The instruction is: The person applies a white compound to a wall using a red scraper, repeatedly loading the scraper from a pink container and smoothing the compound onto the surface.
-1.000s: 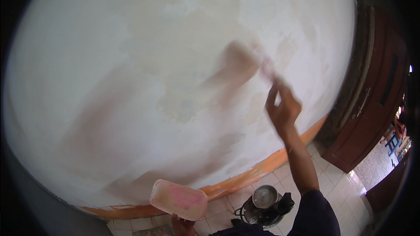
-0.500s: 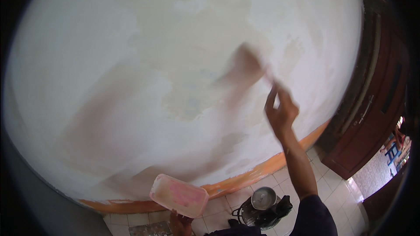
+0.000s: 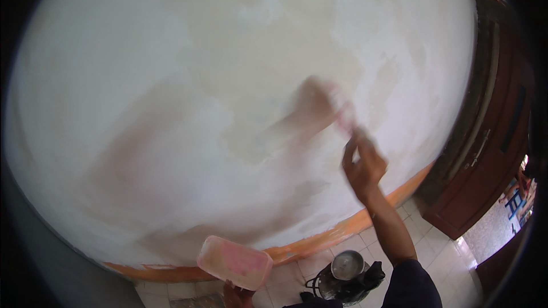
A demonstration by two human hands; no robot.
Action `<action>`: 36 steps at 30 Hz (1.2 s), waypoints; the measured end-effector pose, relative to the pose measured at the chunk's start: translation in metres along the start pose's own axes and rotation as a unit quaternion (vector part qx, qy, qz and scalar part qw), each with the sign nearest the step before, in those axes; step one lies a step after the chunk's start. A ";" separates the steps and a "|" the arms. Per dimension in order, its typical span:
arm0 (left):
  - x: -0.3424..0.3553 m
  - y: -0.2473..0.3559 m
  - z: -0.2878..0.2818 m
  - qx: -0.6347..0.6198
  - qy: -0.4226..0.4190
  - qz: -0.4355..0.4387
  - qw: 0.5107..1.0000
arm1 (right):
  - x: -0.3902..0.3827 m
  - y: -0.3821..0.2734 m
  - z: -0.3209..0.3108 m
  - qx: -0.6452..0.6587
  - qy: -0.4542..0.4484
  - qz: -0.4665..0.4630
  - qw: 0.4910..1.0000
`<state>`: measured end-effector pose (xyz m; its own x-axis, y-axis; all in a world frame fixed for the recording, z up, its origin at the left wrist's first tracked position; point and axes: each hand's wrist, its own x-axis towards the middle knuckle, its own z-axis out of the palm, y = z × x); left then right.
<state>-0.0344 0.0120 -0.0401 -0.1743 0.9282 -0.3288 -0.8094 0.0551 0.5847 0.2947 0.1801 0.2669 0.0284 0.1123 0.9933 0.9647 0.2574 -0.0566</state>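
Note:
In front of me is a white wall (image 3: pixel 268 51) with patchy beige areas. My right hand (image 3: pixel 364 165) is raised before it, fingers pinched around the lower end of a pinkish-white hand tool (image 3: pixel 342 111). Motion smears the tool, so its exact kind cannot be made out; its upper end is at or close to the wall. At the bottom, my left hand (image 3: pixel 238 295) grips the near edge of a shallow pink plastic tub (image 3: pixel 235 263), tilted so its inside shows. Pink and pale smears cover the tub's inside.
An orange band (image 3: pixel 319 243) runs along the wall's foot above a tiled floor (image 3: pixel 285 291). Near my body, a metal pot (image 3: pixel 347 265) stands on a dark, round-topped object (image 3: pixel 331 288). To the right is a dark brown door (image 3: pixel 474 177), with a blue stool (image 3: pixel 515 202) beyond it.
My right hand and the tool have moved a little down along the wall, and their shadow has shifted too. My left hand still holds the tub, and the view has shifted slightly.

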 end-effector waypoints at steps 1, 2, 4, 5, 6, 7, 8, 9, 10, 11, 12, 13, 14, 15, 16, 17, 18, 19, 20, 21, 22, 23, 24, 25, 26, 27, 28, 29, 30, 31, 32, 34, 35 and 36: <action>0.000 0.001 0.001 0.000 0.002 0.001 1.000 | 0.013 0.018 0.011 0.043 0.141 -0.037 0.988; 0.003 0.000 0.003 0.000 -0.003 -0.003 1.000 | 0.001 0.031 0.018 0.037 0.075 -0.032 0.996; 0.009 -0.003 0.009 0.004 -0.015 -0.015 1.000 | -0.071 0.054 0.053 -0.075 -0.060 -0.066 0.993; 0.008 -0.003 0.009 0.004 -0.012 -0.016 1.000 | -0.101 0.033 0.058 -0.073 -0.039 -0.154 0.985; 0.008 -0.003 0.011 0.004 -0.013 -0.017 1.000 | -0.133 0.019 0.055 0.035 -0.081 -0.180 0.980; 0.005 -0.002 0.011 0.003 -0.011 -0.017 1.000 | -0.152 -0.002 0.046 0.058 -0.129 -0.183 0.973; 0.004 -0.002 0.013 0.002 -0.010 -0.017 1.000 | -0.164 -0.015 0.035 0.099 -0.160 -0.181 0.965; 0.002 -0.001 0.015 0.001 -0.011 -0.018 1.000 | -0.170 -0.027 0.021 0.129 -0.177 -0.142 0.965; -0.003 0.001 0.016 -0.002 -0.009 -0.013 1.000 | -0.162 -0.041 0.007 0.166 -0.163 -0.114 0.966; -0.003 0.004 0.018 0.004 -0.009 -0.011 1.000 | -0.154 -0.049 -0.007 0.188 -0.166 -0.065 0.966; -0.002 0.006 0.021 0.010 -0.012 -0.011 1.000 | -0.148 -0.054 -0.018 0.205 -0.169 -0.016 0.964; -0.005 0.010 0.027 0.015 -0.010 -0.011 1.000 | -0.142 -0.058 -0.028 0.225 -0.177 0.033 0.958; -0.007 0.020 0.034 0.020 -0.004 -0.012 1.000 | -0.133 -0.068 -0.032 0.295 -0.145 0.154 0.932; -0.014 0.023 0.038 0.022 0.006 -0.015 1.000 | -0.121 -0.077 -0.052 0.328 -0.224 0.316 0.862; -0.021 0.025 0.041 0.024 0.018 -0.016 0.999 | -0.107 -0.084 -0.062 0.424 -0.219 0.435 0.763; -0.021 0.025 0.048 0.040 -0.003 -0.024 0.999 | -0.094 -0.087 -0.073 0.496 -0.195 0.546 0.647; -0.041 0.015 0.057 0.047 -0.007 -0.025 0.999 | -0.082 -0.082 -0.095 0.518 -0.213 0.584 0.588; -0.047 0.012 0.067 0.060 -0.020 -0.021 0.998 | -0.076 -0.077 -0.104 0.540 -0.218 0.619 0.527; -0.050 0.015 0.077 0.072 -0.031 -0.020 0.997 | -0.074 -0.077 -0.107 0.559 -0.216 0.649 0.469; -0.060 0.013 0.091 0.078 -0.035 -0.017 0.996 | -0.069 -0.072 -0.109 0.554 -0.238 0.656 0.454; -0.066 0.012 0.103 0.084 -0.038 -0.013 0.996 | -0.065 -0.068 -0.110 0.548 -0.262 0.662 0.439; -0.067 0.009 0.108 0.095 -0.053 -0.008 0.994 | -0.063 -0.062 -0.113 0.535 -0.278 0.673 0.429; -0.067 0.007 0.105 0.105 -0.064 -0.004 0.992 | -0.068 -0.059 -0.113 0.524 -0.294 0.665 0.445; -0.067 0.006 0.105 0.115 -0.075 0.000 0.991 | -0.066 -0.058 -0.114 0.507 -0.349 0.615 0.493; -0.066 0.009 0.111 0.110 -0.080 -0.007 0.991 | -0.061 -0.058 -0.118 0.485 -0.398 0.564 0.538; -0.065 0.008 0.113 0.118 -0.078 -0.011 0.990 | -0.059 -0.060 -0.119 0.463 -0.448 0.506 0.574; -0.063 0.007 0.113 0.125 -0.077 -0.017 0.989 | -0.055 -0.071 -0.119 0.457 -0.450 0.493 0.588; -0.058 0.007 0.111 0.135 -0.078 -0.018 0.988 | -0.054 -0.078 -0.115 0.434 -0.471 0.402 0.654; -0.056 0.005 0.104 0.120 -0.090 -0.024 0.988 | -0.054 -0.084 -0.112 0.407 -0.484 0.304 0.712; -0.057 0.004 0.098 0.103 -0.097 -0.021 0.990 | -0.058 -0.091 -0.110 0.374 -0.490 0.203 0.761; -0.059 0.001 0.101 0.084 -0.108 -0.016 0.990 | -0.066 -0.094 -0.107 0.340 -0.476 0.136 0.800; -0.062 -0.005 0.102 0.071 -0.119 -0.006 0.990 | -0.076 -0.103 -0.107 0.325 -0.479 0.083 0.811; -0.066 -0.009 0.103 0.077 -0.114 0.004 0.991 | -0.078 -0.102 -0.108 0.323 -0.479 0.052 0.814; -0.064 -0.010 0.100 0.083 -0.115 0.012 0.990 | -0.092 -0.105 -0.108 0.321 -0.483 0.044 0.814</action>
<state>0.0414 -0.0109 0.0492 -0.0453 0.9881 -0.1469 -0.7004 0.0735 0.7099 0.2191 0.0393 0.1925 -0.4288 0.7784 0.4584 0.6247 0.6221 -0.4719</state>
